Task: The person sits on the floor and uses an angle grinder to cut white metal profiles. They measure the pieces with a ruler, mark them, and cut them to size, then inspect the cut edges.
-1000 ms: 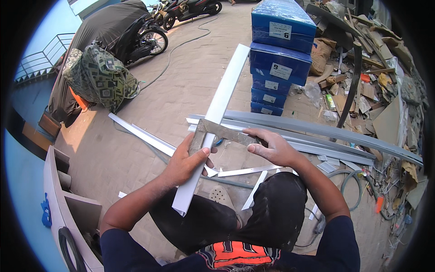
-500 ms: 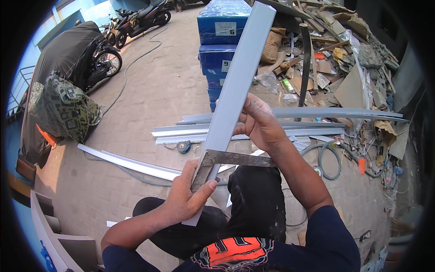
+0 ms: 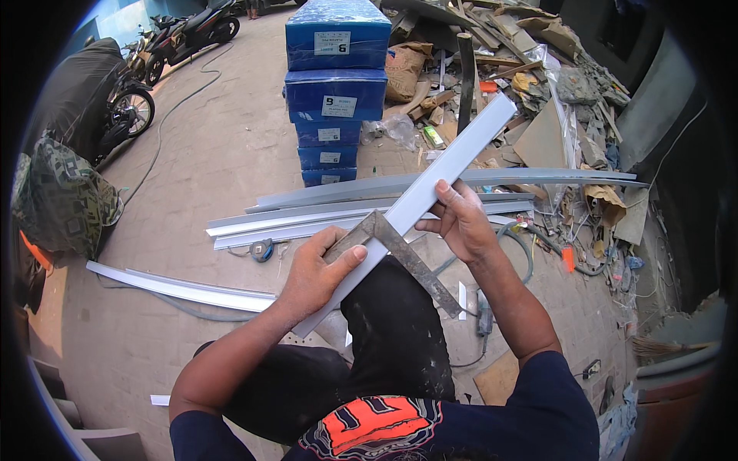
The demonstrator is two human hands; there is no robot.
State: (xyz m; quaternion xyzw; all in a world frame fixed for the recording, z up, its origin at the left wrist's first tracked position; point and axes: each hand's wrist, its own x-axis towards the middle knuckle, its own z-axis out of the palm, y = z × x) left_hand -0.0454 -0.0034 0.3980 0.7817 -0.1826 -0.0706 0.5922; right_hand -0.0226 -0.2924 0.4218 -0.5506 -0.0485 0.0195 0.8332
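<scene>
A white-grey channel strip (image 3: 477, 142) slants upward to the right across my lap, its top end free. My left hand (image 3: 327, 269) is closed round the lower part of the strip and the short arm of a worn metal L-square (image 3: 418, 266) laid against it. The square's long blade hangs down to the right over my knee. My right hand (image 3: 460, 219) grips the strip higher up, thumb on its face; some fingers are behind it.
Long white profiles (image 3: 177, 288) and grey ones (image 3: 369, 189) lie on the paving, near a tape measure (image 3: 262, 250), a power tool (image 3: 484, 315) and hoses. Blue boxes (image 3: 334, 50) are stacked ahead, a debris heap (image 3: 561, 84) is right, covered motorbikes (image 3: 61, 115) left.
The strip has tilted further right, with the square's blade turning downward. My right hand first moved from the square to the strip, then shifted slightly right and down; my view has shifted too.
</scene>
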